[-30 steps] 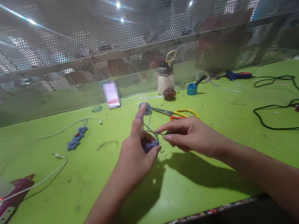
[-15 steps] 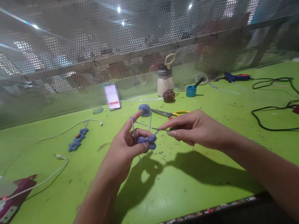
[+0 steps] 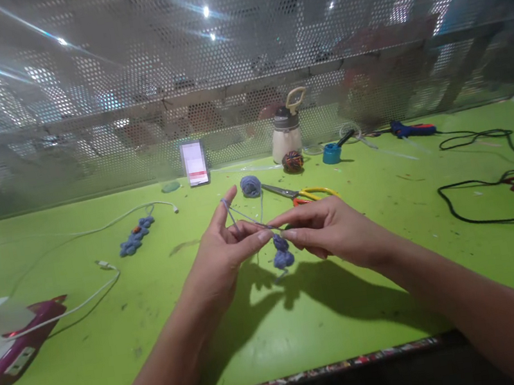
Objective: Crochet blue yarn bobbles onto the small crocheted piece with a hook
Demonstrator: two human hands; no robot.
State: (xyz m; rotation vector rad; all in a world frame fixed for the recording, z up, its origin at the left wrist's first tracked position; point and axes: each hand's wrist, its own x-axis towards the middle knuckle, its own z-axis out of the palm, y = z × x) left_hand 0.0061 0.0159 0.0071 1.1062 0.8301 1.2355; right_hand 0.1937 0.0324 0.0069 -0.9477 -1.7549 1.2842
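Note:
A small purple crocheted piece (image 3: 283,253) hangs below my fingertips, between the two hands. Purple yarn loops over the raised index finger of my left hand (image 3: 219,244), whose thumb and other fingers pinch the strand close to the hook tip. My right hand (image 3: 328,227) is closed around a thin crochet hook (image 3: 268,226), its tip pointing left; most of its handle is hidden in the fingers. From the hands the strand leads back to a ball of purple yarn (image 3: 251,186). Behind my right hand lie scissors (image 3: 294,194) with yellow and red handles.
On the green table (image 3: 163,337) a blue crocheted strip (image 3: 137,236) lies left, near white cables and a magenta power strip (image 3: 18,347). A phone (image 3: 194,163), bottle (image 3: 286,139), dark yarn ball (image 3: 292,161), blue pot (image 3: 331,153) and glue gun (image 3: 413,129) stand or lie behind.
The crocheted piece has left my left fingers' grasp and hangs lower, further right. My left thumb has moved right toward the hook, and the hands are closer together.

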